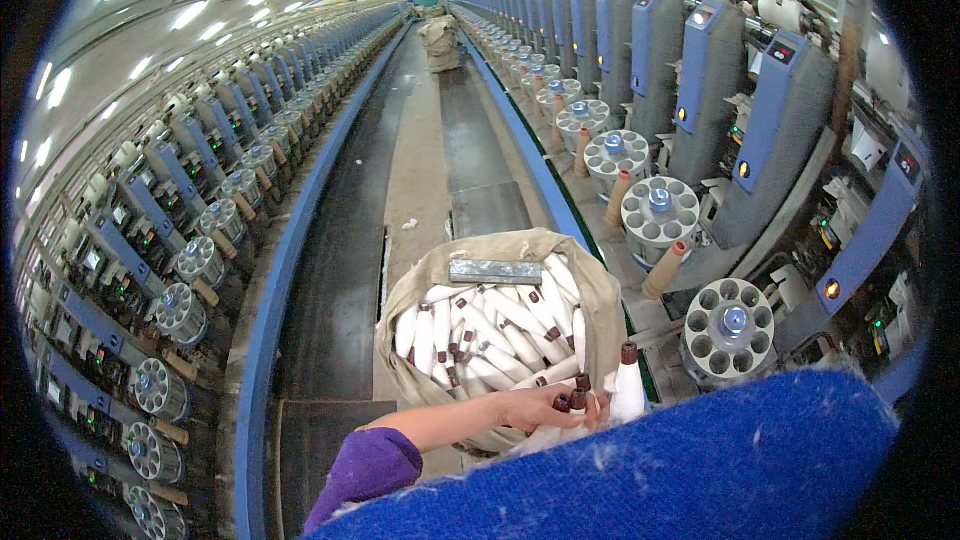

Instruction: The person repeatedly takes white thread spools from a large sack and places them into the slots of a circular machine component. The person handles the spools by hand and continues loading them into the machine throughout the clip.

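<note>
The left hand (545, 410), below one purple sleeve (375, 465), is closed around a small bunch of white bobbins; three dark tips (578, 399) show at its fingers. The right hand is out of sight, so its grip cannot be told. One more bobbin, an upright bobbin (627, 390), stands just right of the bunch, near the blue cloth (640, 470) at the near right.

The held bunch is at the near right edge of one open sack (605, 310). More than twenty white bobbins (520, 342) lie heaped in it, overlapping too much for an exact count, just beyond the hand. One metal bar (495, 271) lies across the sack's far side. A second sack (440, 45) stands far up the aisle. Two rows of machines flank it; on the right, four large round holders (730, 328) and three cones (665, 272) are nearest.
</note>
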A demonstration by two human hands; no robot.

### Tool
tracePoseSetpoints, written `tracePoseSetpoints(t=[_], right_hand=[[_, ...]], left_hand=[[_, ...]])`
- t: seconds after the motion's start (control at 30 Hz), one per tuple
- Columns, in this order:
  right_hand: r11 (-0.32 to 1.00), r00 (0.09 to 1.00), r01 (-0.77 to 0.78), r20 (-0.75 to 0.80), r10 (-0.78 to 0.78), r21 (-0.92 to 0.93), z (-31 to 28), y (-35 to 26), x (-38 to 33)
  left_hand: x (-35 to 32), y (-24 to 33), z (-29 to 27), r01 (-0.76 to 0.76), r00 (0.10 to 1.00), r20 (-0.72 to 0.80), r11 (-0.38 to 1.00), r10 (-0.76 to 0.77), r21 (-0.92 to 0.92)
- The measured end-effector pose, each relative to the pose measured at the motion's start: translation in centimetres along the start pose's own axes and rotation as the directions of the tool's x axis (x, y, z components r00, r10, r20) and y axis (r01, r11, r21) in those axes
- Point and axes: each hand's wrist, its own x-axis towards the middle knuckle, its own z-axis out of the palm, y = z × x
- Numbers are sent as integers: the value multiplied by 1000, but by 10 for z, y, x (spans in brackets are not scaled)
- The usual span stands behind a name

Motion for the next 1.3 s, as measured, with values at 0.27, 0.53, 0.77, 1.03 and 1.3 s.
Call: tracePoseSetpoints(t=[0.27, 0.53, 0.77, 1.03, 1.3], right_hand=[[943, 950, 152, -309, -56, 296, -122, -6, -59], [759, 945, 250, -20, -327, -601, -200, -21, -118], [896, 801, 168, -473, -367, -412, -270, 8, -153], [624, 209, 416, -598, -774, -661, -379, 47, -116], [440, 461, 869, -691, -557, 225, -420, 32, -134]], left_hand=[[81, -41, -7, -111, 975, -219, 773, -38, -625], [200, -33, 49, -116, 977, 109, 887, 183, -446], [280, -19, 120, -360, 919, 118, 923, 376, -137], [375, -37, 207, -302, 947, -112, 953, 300, 4], [427, -46, 200, -359, 932, -114, 920, 344, -157]])
